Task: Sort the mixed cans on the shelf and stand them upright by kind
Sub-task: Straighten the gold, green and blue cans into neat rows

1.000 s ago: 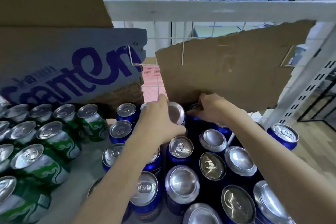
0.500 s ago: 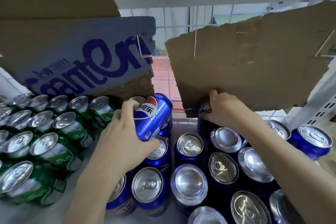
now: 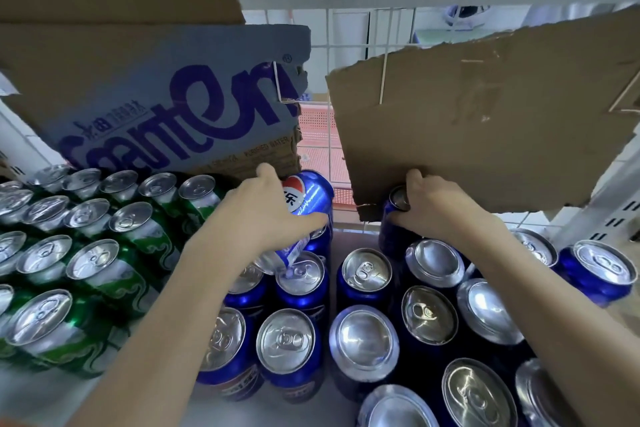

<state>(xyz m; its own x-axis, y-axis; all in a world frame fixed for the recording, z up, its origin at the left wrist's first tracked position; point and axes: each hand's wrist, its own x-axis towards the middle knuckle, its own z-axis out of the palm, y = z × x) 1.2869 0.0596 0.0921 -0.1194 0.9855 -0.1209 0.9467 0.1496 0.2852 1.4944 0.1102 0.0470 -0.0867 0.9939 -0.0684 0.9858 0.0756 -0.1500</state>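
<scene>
My left hand (image 3: 265,215) grips a blue cola can (image 3: 308,199), lifted and tilted above the upright blue cans (image 3: 363,347) in the middle of the shelf. At the back, under the torn cardboard sheet, my right hand (image 3: 433,206) holds another blue can (image 3: 394,218) by its upper part; this can looks roughly upright and partly hidden. Several green cans (image 3: 97,263) stand upright in rows on the left. Some blue cans show smooth bottoms instead of pull tabs.
A printed cardboard box (image 3: 166,104) leans over the green cans at back left. A torn brown cardboard sheet (image 3: 485,135) hangs at back right against the white wire shelf back (image 3: 346,45). One blue can (image 3: 599,270) stands apart at far right. A bare shelf strip (image 3: 52,399) shows front left.
My left hand lifted a blue can off the back row and tipped it over the standing cans. My right hand stayed on the rear can under the cardboard. The camera moved closer.
</scene>
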